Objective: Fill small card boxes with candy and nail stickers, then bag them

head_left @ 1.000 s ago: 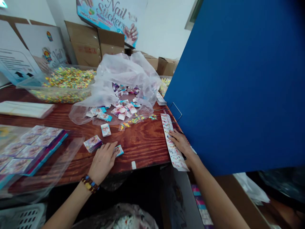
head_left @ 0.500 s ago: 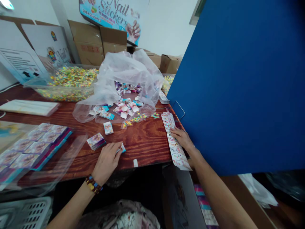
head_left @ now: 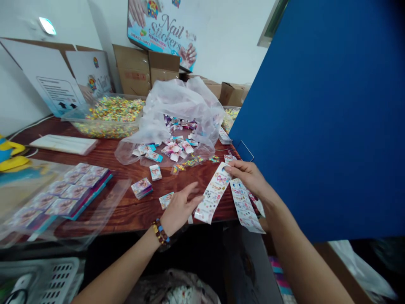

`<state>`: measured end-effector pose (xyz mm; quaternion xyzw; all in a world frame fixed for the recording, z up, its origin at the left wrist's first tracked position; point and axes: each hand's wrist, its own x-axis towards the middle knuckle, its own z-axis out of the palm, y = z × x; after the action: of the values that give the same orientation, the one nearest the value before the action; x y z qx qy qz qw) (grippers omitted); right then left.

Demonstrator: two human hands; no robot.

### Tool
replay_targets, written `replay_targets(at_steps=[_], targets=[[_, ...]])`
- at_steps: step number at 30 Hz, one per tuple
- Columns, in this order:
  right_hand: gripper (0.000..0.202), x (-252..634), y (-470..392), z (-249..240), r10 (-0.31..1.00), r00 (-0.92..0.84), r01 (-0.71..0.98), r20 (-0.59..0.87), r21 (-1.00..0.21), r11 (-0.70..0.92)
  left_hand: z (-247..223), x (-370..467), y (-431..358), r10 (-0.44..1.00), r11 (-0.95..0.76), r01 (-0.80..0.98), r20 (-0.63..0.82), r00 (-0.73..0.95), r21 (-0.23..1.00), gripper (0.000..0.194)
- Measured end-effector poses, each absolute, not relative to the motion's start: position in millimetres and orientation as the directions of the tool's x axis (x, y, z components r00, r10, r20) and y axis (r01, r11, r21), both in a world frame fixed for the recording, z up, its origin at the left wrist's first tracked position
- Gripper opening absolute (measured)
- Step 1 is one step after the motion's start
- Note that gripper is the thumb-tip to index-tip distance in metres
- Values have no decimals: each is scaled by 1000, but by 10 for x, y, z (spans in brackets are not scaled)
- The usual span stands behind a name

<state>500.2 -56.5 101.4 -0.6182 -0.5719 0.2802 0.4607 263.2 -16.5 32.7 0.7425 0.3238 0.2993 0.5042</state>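
My right hand [head_left: 248, 177] pinches the upper end of a white sticker strip [head_left: 212, 195], which slants down to the left above the wooden table. My left hand [head_left: 181, 207] is at the strip's lower left edge, thumb and fingers apart; whether the thumb touches the strip I cannot tell. Just left of that hand, a small flat printed box [head_left: 166, 200] lies on the table. More sticker strips [head_left: 243, 204] lie under my right hand and hang over the table's front edge. A short stack of small boxes [head_left: 141, 188] and a single small box [head_left: 155, 172] stand farther left.
Behind, a clear plastic bag [head_left: 186, 99] spills small boxes [head_left: 177, 148], with candy packets [head_left: 190, 162] before it. A clear tub [head_left: 104, 128] holds colourful candies. Wrapped box rows [head_left: 68, 190] lie left. A blue panel [head_left: 322, 126] closes off the right side. A white basket [head_left: 60, 278] is below.
My right hand has lifted one sticker strip off the others and swung it leftward. My left hand has let go of the small box and moved right to the strip. The view has shifted slightly.
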Motion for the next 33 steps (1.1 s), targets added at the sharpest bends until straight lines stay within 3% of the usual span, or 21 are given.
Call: replay_targets(at_steps=[2,5,9,11,13,15,17,20,24,28,33], targets=[[30,4847,-465,943,963,158,468,217,-875,120,272,2661,-136,776,-139,143,19,630,980,26],[24,4582,-467,837,946,121,562,302,-806,185,180,2614,-87,828,87,31,-90,554,996,27],[21,4132,-716,656,889,-96,743,448,-563,363,195,2490,-30,838,422,-249,-271,474,872,31],[21,3953,-843,526,848,-214,793,484,-421,440,240,2434,-9,813,493,-307,-306,494,814,36],[21,3863,-918,407,838,-259,798,480,-383,466,265,2384,5,800,484,-288,-284,528,827,38],[19,3867,-926,334,857,-204,764,474,-470,442,257,2345,10,795,427,-228,-243,556,875,36],[18,3930,-874,309,883,-30,710,468,-612,348,229,2318,5,790,347,-150,-202,580,926,31],[18,4029,-728,312,918,190,583,349,-793,180,196,2298,-11,774,192,-39,-127,620,981,26],[14,4068,-546,323,955,152,499,256,-853,150,178,2284,-32,759,58,0,-44,649,998,21],[15,4072,-497,369,947,207,430,247,-892,138,122,2277,-54,756,235,8,-188,627,972,19],[18,4052,-563,362,999,38,228,-23,-973,-31,66,2319,-95,841,227,-20,-186,507,974,18]])
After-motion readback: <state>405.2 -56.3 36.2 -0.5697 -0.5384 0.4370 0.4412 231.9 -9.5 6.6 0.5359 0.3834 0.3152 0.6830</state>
